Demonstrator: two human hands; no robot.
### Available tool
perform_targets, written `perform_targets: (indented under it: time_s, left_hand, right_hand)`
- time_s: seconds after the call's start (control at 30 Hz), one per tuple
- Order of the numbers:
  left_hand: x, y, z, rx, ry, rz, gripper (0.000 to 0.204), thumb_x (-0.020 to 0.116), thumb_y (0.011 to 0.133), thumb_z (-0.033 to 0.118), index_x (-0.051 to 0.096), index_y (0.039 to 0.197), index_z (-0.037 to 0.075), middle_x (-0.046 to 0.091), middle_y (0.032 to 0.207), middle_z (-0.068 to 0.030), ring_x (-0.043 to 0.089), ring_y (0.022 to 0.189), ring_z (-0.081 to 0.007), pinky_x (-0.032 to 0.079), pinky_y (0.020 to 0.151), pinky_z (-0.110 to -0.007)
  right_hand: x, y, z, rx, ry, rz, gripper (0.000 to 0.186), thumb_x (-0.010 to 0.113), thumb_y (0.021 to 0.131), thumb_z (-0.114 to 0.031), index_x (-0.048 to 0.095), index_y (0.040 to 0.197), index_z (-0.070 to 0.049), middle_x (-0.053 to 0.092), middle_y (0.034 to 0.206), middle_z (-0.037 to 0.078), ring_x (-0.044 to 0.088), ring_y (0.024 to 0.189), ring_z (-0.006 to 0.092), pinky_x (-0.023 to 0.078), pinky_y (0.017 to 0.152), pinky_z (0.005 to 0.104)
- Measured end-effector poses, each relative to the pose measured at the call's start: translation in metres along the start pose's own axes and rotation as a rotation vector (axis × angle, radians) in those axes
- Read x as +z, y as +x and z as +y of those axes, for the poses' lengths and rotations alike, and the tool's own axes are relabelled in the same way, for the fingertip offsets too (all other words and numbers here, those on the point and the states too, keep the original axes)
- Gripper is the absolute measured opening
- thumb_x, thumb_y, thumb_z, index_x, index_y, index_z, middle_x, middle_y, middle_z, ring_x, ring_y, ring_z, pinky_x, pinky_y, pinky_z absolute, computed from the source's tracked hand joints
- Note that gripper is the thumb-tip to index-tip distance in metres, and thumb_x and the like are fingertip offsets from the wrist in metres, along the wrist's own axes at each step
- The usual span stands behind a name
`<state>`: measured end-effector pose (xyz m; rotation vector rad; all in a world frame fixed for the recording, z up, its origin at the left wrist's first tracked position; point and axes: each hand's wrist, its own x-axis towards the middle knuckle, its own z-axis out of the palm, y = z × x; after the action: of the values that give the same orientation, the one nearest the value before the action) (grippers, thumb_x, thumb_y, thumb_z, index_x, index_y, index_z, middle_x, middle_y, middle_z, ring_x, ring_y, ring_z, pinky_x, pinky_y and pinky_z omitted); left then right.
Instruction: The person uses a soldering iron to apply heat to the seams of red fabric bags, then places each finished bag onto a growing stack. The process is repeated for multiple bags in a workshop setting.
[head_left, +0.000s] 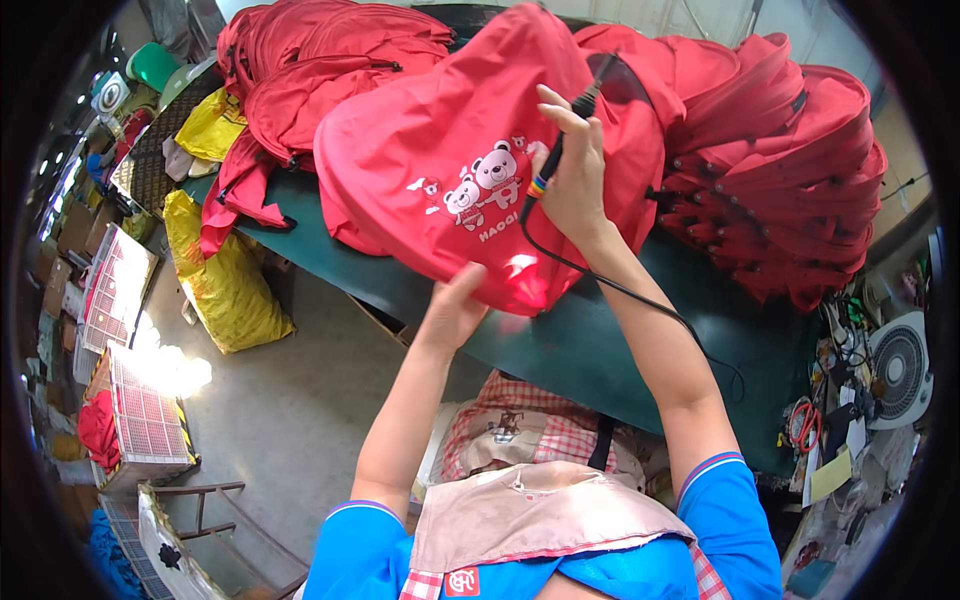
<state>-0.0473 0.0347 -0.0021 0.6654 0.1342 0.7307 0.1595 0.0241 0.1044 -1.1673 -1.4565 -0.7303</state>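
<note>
A large red fabric piece (390,150) with rounded, stiff-looking edges and printed white bears lies tilted over the dark green tabletop (590,360). My left hand (452,308) grips its near lower edge, thumb on top and the other fingers hidden beneath. In my right hand (578,185) is a soldering iron (560,150) with a black handle and coloured bands by its cord. Its thin metal tip points up and away, over the far right part of the red fabric. Whether the tip touches the cloth I cannot tell. The black cord runs down across my right forearm.
Piles of similar red pieces stand at the far left (310,70) and right (790,190) of the table. A yellow sack (225,285) sits on the floor to the left, near wire crates (150,420). At the right are a fan (900,370) and tangled cables (805,425).
</note>
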Motion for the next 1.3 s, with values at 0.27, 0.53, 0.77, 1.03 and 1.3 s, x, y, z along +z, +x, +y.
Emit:
perform_targets:
  time_s: [0.27,0.53,0.77,1.03,1.3]
  left_hand:
    - [0.009,-0.002,-0.003,-0.035,0.477,0.181,0.062,0.086,0.07,0.001,0.061,0.126,0.002,0.068,0.12,-0.0079,0.065,0.11,-0.0208,0.052,0.097,-0.037]
    - [0.023,-0.004,0.029,-0.076,0.703,0.177,0.064,0.086,0.075,0.013,0.059,0.131,0.0,0.066,0.126,-0.0101,0.063,0.117,-0.021,0.049,0.103,-0.036]
    - [0.015,-0.007,0.015,0.103,0.814,0.168,0.042,0.08,0.085,0.011,0.063,0.121,-0.002,0.071,0.114,-0.0092,0.068,0.104,-0.018,0.054,0.089,-0.034]
    - [0.022,-0.007,0.012,0.162,0.861,0.159,0.03,0.077,0.086,0.008,0.067,0.112,-0.002,0.073,0.105,-0.0076,0.07,0.096,-0.0162,0.055,0.083,-0.032]
    - [0.033,-0.008,0.01,0.125,0.856,0.151,0.026,0.074,0.087,0.005,0.068,0.111,-0.003,0.073,0.103,-0.0087,0.07,0.096,-0.0164,0.055,0.082,-0.033]
  right_hand:
    - [-0.078,0.013,0.008,-0.152,-0.496,-0.165,0.048,0.079,0.086,-0.035,0.05,0.119,-0.015,0.057,0.148,0.008,0.058,0.125,0.0317,0.018,0.117,0.0593]
    - [-0.109,-0.042,0.034,0.101,-0.372,-0.047,0.033,0.068,0.098,-0.025,0.051,0.123,-0.011,0.061,0.141,0.013,0.059,0.124,0.0283,0.026,0.114,0.0587]
    - [-0.132,-0.08,-0.153,0.522,0.415,-0.36,0.039,0.072,0.089,-0.006,0.065,0.127,-0.001,0.058,0.073,0.007,0.057,0.06,0.0166,0.049,0.056,0.029]
    - [-0.114,-0.097,-0.162,0.499,0.327,-0.456,0.027,0.06,0.089,0.005,0.07,0.114,0.001,0.063,0.071,0.01,0.06,0.052,0.0172,0.05,0.053,0.0285]
    - [-0.09,-0.083,-0.153,0.703,0.33,-0.519,0.009,0.063,0.092,0.0,0.065,0.101,-0.002,0.065,0.071,0.014,0.067,0.056,0.0227,0.053,0.056,0.033]
